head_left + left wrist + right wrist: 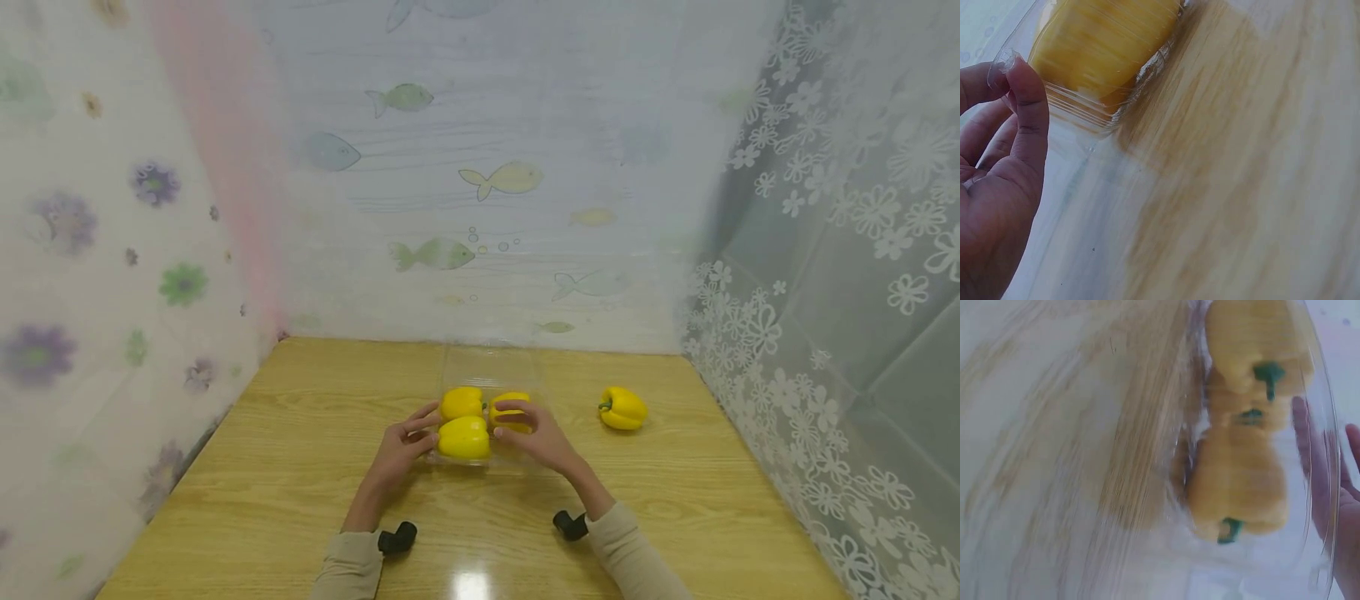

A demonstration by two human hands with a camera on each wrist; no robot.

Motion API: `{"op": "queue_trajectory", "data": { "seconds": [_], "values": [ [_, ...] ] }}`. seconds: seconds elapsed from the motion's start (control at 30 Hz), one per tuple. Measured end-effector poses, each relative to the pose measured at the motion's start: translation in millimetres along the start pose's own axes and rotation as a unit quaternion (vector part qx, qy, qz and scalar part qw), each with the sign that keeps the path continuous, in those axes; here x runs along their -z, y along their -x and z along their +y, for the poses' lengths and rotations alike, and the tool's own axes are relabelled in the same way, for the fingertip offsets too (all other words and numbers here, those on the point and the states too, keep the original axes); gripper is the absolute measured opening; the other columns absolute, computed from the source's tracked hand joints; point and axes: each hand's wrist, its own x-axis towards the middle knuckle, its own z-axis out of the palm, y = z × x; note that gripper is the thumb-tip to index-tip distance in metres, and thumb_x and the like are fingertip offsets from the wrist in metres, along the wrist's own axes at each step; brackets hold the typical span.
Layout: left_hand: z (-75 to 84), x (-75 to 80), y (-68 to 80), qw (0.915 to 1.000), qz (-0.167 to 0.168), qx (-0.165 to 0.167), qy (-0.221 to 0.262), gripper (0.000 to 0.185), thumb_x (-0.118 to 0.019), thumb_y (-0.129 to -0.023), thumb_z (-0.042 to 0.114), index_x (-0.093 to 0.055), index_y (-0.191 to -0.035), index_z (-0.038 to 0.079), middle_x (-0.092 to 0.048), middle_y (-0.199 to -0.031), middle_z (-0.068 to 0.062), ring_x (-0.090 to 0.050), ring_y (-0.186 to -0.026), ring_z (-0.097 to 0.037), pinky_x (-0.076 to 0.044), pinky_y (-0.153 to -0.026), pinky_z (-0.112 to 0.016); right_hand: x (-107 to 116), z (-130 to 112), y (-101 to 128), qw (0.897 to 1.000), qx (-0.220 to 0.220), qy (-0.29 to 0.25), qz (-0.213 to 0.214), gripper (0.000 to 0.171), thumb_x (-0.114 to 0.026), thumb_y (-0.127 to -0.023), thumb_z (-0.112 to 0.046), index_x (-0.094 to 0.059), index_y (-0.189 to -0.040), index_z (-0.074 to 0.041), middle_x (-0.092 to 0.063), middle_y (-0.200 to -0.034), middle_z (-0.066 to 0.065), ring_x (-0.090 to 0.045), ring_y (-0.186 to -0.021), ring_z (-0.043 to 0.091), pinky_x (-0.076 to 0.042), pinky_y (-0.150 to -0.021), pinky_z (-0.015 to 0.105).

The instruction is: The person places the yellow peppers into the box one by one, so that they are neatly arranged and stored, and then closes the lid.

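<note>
A clear plastic clamshell box [459, 463] stands on the table with its lid raised at the back. Inside lie three yellow bell peppers: a front-left one [462, 438], a back-left one [462, 403] and a right one [514, 397] partly hidden by fingers. My left hand [402, 450] pinches the left rim between thumb and fingertip, plainest in the left wrist view. My right hand [542, 435] hovers over the right pepper, thumb and fingers spread. Through the plastic wall [1329, 456] in the right wrist view, green stems show, and nothing sits between thumb and fingers.
A fourth yellow bell pepper [624, 408] lies on the wooden table [300, 467] to the right of the box. Black wrist devices [397, 539] sit by both sleeves. Patterned curtains [480, 275] enclose the table at the back and sides.
</note>
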Motion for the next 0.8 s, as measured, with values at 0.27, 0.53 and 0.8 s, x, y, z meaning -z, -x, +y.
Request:
{"op": "queue_trajectory", "data": {
  "seconds": [0.27,0.53,0.8],
  "values": [
    [0.5,-0.3,-0.1,1.0,0.0,-0.004,-0.008,0.039,-0.066,-0.099,0.007,-0.061,-0.135,-0.008,-0.039,-0.161,-0.012,-0.06,-0.125,-0.034,-0.055,-0.086,-0.021,23,5,8,0.994,0.019,-0.088,0.069,0.041,-0.06,-0.103,-0.008,-0.051,-0.136,0.015,-0.047,-0.14,0.04,-0.062,-0.121,0.031,-0.057,-0.09,0.046],
    [0.8,-0.6,0.9,0.9999,0.003,-0.001,-0.015,0.039,-0.067,-0.099,0.009,-0.062,-0.134,-0.007,-0.039,-0.161,-0.012,-0.055,-0.131,-0.04,-0.054,-0.087,-0.021,48,12,15,0.988,0.011,-0.072,0.134,0.042,-0.061,-0.102,-0.01,-0.052,-0.133,0.016,-0.06,-0.13,0.021,-0.066,-0.114,0.023,-0.058,-0.09,0.033],
    [2.1,-1.6,1.1,0.9999,0.002,-0.001,-0.014,0.04,-0.067,-0.099,0.009,-0.061,-0.134,-0.007,-0.04,-0.161,-0.011,-0.058,-0.129,-0.035,-0.054,-0.087,-0.021,74,19,22,0.984,0.017,0.0,0.178,0.035,-0.064,-0.1,-0.009,-0.06,-0.13,0.009,-0.064,-0.123,0.004,-0.064,-0.107,0.011,-0.054,-0.09,0.022]
  ]
}}
